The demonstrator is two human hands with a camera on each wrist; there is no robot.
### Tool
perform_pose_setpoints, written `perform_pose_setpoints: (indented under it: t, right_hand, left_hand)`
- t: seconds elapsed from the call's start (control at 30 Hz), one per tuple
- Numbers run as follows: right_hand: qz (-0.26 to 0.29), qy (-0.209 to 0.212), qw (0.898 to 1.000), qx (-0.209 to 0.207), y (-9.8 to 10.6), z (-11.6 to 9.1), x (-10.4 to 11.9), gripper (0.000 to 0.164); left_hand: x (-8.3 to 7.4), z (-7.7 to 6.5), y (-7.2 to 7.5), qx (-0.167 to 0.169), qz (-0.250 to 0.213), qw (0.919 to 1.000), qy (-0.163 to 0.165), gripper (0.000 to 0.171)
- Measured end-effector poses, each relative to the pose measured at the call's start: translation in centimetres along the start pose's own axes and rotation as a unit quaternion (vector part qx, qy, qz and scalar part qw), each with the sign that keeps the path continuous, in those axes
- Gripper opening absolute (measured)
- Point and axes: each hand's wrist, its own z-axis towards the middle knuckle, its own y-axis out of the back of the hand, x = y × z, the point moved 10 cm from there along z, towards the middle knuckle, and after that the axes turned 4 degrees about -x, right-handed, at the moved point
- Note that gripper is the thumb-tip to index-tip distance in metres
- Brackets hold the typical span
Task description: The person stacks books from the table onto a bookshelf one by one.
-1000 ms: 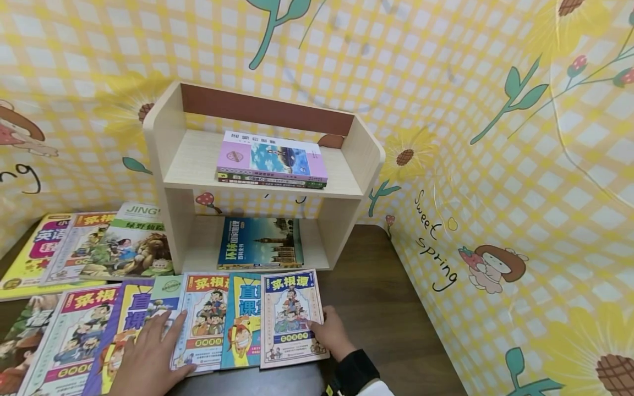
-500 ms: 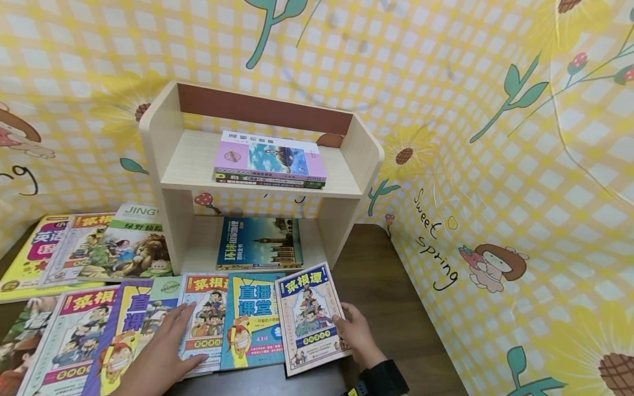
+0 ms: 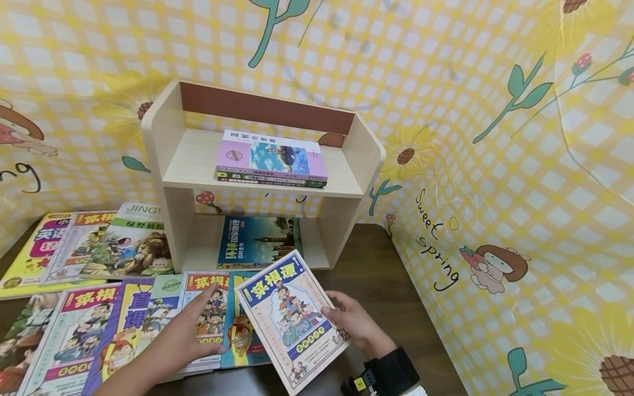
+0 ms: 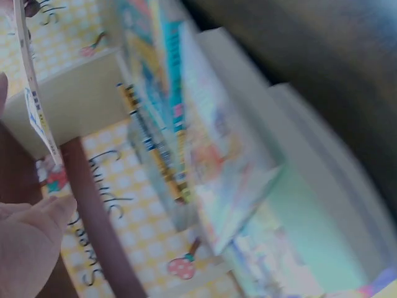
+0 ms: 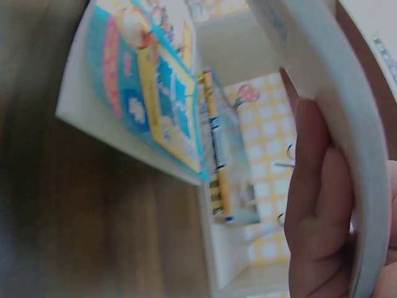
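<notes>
1. The blue-banded book [image 3: 289,324] is raised and tilted in front of the shelf [image 3: 188,159], its cover facing the head camera. It overlaps the teal book [image 3: 239,335] in that view, and its top corner hides a little of the shelf's lower edge.
2. The right hand [image 3: 359,324], in front of the shelf toward its right end, grips the blue-banded book by its right edge: thumb on the cover, fingers [image 5: 319,230] bent behind. A black band [image 3: 393,371] circles that wrist.
3. The left hand [image 3: 188,333], in front of the shelf toward its left end, holds nothing; its fingers are extended and the thumb spread away. It is over the red book [image 3: 214,313], and whether it touches that cover I cannot tell.
4. In front of the shelf and on past its left side, an overlapping row also includes the green book [image 3: 168,289] and purple book [image 3: 116,352].
5. Just left of the shelf lies the lion book [image 3: 134,247], with the yellow book [image 3: 37,247] farther left.
6. On the shelf's upper board a pink book [image 3: 272,155] tops a stack; on its lower board lies the tower book [image 3: 262,236].
7. The bench [image 3: 386,286] extends right of the shelf; checked cloth [image 3: 426,66] hangs behind it.
</notes>
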Motion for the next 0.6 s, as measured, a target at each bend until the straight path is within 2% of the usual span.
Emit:
perform_pose_setpoints:
  t: [0.23,0.43,0.6]
  right_hand:
    - [-0.001,0.005,0.997,0.076,-1.8,-0.1,2.5,0.045]
    - [-0.043,0.016,0.992,0.117,-3.4,-0.1,4.6,0.044]
    - [-0.060,0.022,0.987,0.149,-4.5,-0.2,5.8,0.043]
  left_hand:
    - [-2.9,0.0,1.7,0.011,-0.043,0.9973,-0.058,0.126]
    - [-3.7,0.0,1.7,0.033,-0.071,0.9947,-0.066,0.130]
    - [-4.4,-0.3,1.6,0.040,-0.109,0.9905,-0.074,0.125]
